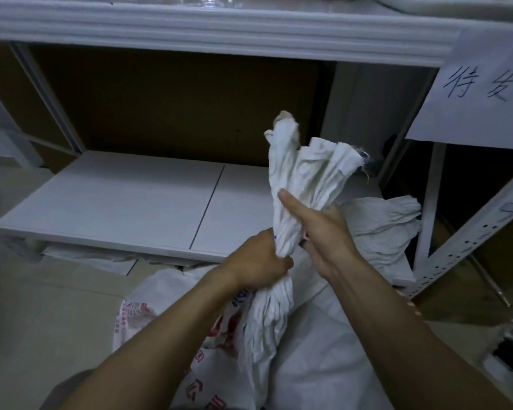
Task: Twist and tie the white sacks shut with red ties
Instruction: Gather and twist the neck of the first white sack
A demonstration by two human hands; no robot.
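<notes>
The white sack (323, 350) sits between my arms, its twisted neck (302, 173) upright, mouth pointing up. My left hand (258, 261) grips the neck low and my right hand (323, 229) clamps just above. Behind it, a second crumpled sack (382, 226) lies on the low shelf (116, 199).

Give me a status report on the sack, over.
Left hand and right hand grip the sack neck, left lower. Neck bunched, untied. No red tie in view. Nothing in the way.

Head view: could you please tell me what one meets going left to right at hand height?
White shelf board, left hand, right hand (both gripping the sack neck), crumpled sack behind, slotted metal post.
</notes>
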